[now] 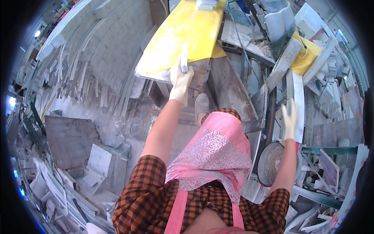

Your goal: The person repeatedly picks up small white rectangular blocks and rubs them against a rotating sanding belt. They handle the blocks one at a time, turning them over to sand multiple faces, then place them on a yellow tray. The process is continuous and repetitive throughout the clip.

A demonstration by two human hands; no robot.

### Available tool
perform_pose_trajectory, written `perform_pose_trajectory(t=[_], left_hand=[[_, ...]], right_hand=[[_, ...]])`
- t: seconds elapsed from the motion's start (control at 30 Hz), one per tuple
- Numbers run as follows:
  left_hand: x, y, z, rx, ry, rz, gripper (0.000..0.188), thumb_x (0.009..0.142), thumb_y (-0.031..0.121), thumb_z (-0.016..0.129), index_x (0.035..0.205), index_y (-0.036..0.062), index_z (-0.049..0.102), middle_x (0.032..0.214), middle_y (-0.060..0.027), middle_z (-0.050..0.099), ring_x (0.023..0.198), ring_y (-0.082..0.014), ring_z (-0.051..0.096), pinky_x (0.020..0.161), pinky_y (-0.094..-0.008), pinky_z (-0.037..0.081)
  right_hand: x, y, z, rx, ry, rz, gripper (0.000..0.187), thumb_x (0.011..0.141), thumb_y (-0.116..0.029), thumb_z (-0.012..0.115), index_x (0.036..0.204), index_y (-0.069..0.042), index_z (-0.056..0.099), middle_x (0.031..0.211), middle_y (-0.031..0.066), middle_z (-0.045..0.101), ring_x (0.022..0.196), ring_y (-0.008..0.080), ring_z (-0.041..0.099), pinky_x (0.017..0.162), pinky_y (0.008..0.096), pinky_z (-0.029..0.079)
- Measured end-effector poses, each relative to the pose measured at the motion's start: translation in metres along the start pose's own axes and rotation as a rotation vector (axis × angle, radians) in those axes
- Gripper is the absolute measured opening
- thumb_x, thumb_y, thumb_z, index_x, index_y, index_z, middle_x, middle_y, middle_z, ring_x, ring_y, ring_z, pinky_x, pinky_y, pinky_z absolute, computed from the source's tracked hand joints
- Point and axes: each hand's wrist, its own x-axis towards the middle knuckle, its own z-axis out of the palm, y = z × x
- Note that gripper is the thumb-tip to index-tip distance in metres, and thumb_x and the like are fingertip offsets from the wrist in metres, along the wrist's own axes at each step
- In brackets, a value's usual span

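Observation:
My left hand (180, 80), in a cream glove, grips a short white stone strip (184, 58) upright over the near edge of a yellow sheet (175, 35). The sheet covers a board or low table with a worn, dusty edge (198, 72). Off to the right, my right hand (289, 117), gloved alike, has its thumb and fingers on either side of a narrow grey strip (288, 104). It lies over a long white slab (299, 101) beside a dark rail (270, 109). How firmly it grips is hard to make out.
A small white stack (206, 4) sits at the sheet's far end. Many long stone strips (93, 58) lean at left. A round pan (270, 163) of pale grit stands below my right forearm. Wooden boards (231, 87) and a yellow cloth (306, 52) are near the rail. Stone offcuts lie all around.

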Motion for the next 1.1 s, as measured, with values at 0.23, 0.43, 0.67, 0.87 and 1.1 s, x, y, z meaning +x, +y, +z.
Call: perform_pose_trajectory(t=[0.23, 0.43, 0.67, 0.87, 1.1], left_hand=[[-0.002, 0.008, 0.005, 0.085, 0.129, 0.141, 0.052, 0.081, 0.022, 0.075, 0.13, 0.0083, 0.064, 0.097, -0.02, 0.073, 0.09, -0.0368, 0.071, 0.083, -0.0426, 0.055], [-0.002, -0.003, 0.01, 0.144, 0.165, 0.05, 0.041, 0.083, 0.028, 0.076, 0.115, 0.0038, 0.069, 0.095, -0.0212, 0.073, 0.089, -0.0395, 0.07, 0.081, -0.0453, 0.054], [0.002, -0.025, 0.019, 0.088, 0.209, 0.138, 0.035, 0.086, 0.027, 0.075, 0.104, -0.002, 0.069, 0.09, -0.0204, 0.071, 0.082, -0.0368, 0.068, 0.076, -0.0427, 0.053], [0.001, -0.018, 0.015, 0.064, 0.169, 0.124, 0.036, 0.085, 0.027, 0.076, 0.105, -0.0026, 0.069, 0.088, -0.0196, 0.071, 0.081, -0.0366, 0.068, 0.077, -0.0435, 0.053], [0.001, -0.011, 0.01, 0.158, 0.035, -0.072, 0.045, 0.087, 0.027, 0.075, 0.118, -0.0035, 0.065, 0.108, -0.023, 0.069, 0.099, -0.036, 0.067, 0.087, -0.0401, 0.052]], right_hand=[[-0.113, 0.14, -0.038, -0.59, 0.011, 0.197, 0.062, 0.101, -0.043, 0.056, 0.152, -0.008, 0.045, 0.159, 0.0187, 0.04, 0.143, 0.0371, 0.042, 0.118, 0.0468, 0.032], [-0.131, 0.138, -0.027, -0.541, 0.099, 0.187, 0.051, 0.107, -0.037, 0.045, 0.151, -0.011, 0.048, 0.156, 0.0161, 0.046, 0.143, 0.0363, 0.042, 0.119, 0.0477, 0.03], [-0.135, 0.127, -0.033, -0.475, 0.146, 0.117, 0.045, 0.109, -0.029, 0.041, 0.148, -0.01, 0.051, 0.153, 0.0199, 0.049, 0.139, 0.0406, 0.045, 0.118, 0.0493, 0.03], [-0.137, 0.121, -0.035, -0.43, 0.152, 0.113, 0.046, 0.109, -0.029, 0.042, 0.146, -0.006, 0.053, 0.15, 0.0223, 0.05, 0.138, 0.0422, 0.045, 0.117, 0.0492, 0.031], [-0.141, 0.113, -0.039, -0.382, 0.16, 0.094, 0.047, 0.107, -0.03, 0.044, 0.145, -0.004, 0.054, 0.149, 0.0229, 0.051, 0.139, 0.0418, 0.045, 0.117, 0.0489, 0.03]])
